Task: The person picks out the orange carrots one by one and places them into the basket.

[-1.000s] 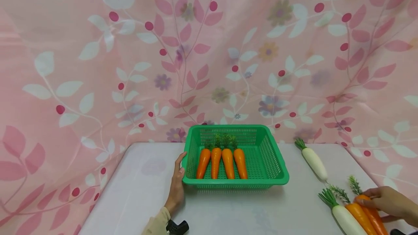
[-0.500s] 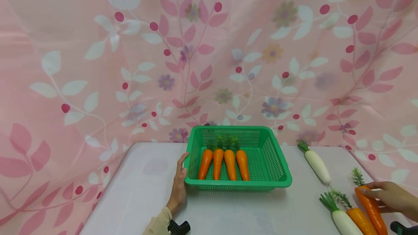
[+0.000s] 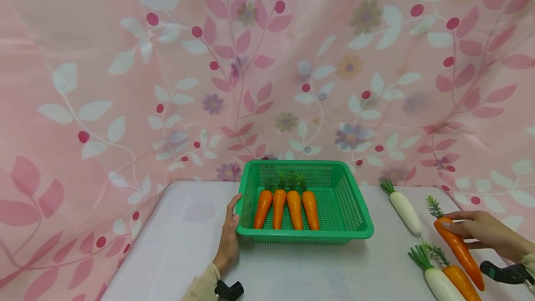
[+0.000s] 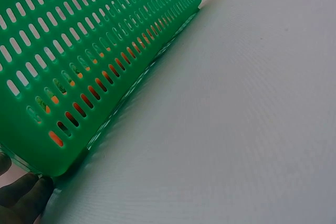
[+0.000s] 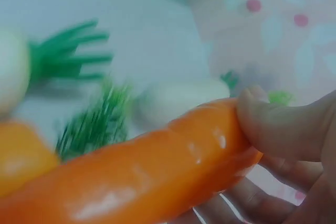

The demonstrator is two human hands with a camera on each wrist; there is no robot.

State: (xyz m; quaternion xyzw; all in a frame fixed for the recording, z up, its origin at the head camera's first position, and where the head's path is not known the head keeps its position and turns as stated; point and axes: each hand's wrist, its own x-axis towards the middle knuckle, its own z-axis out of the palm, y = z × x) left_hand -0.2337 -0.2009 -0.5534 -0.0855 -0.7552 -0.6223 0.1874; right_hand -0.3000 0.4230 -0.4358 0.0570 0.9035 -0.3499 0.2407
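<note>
My right hand (image 3: 486, 231) grips an orange carrot (image 3: 459, 247) near its leafy top, raised a little over the right side of the table. In the right wrist view, the thumb (image 5: 278, 124) presses on the carrot from above with fingers beneath it. My left hand (image 3: 227, 240) holds the left side of a green plastic basket (image 3: 301, 234). Several carrots (image 3: 294, 210) lie side by side in the basket's left part, tops toward the back. The left wrist view shows the basket's slotted wall (image 4: 79, 56) with fingers (image 4: 31, 203) at its corner.
Another carrot (image 3: 459, 278) lies on the right beside a white radish (image 3: 440, 284). A second white radish (image 3: 405, 210) lies farther back, right of the basket. The white table (image 3: 167, 254) ends at a pink floral cloth (image 3: 267, 82) hanging behind.
My right hand has lifted the carrot away from the one beside it and moved it back and slightly left. The left hand stays at the basket.
</note>
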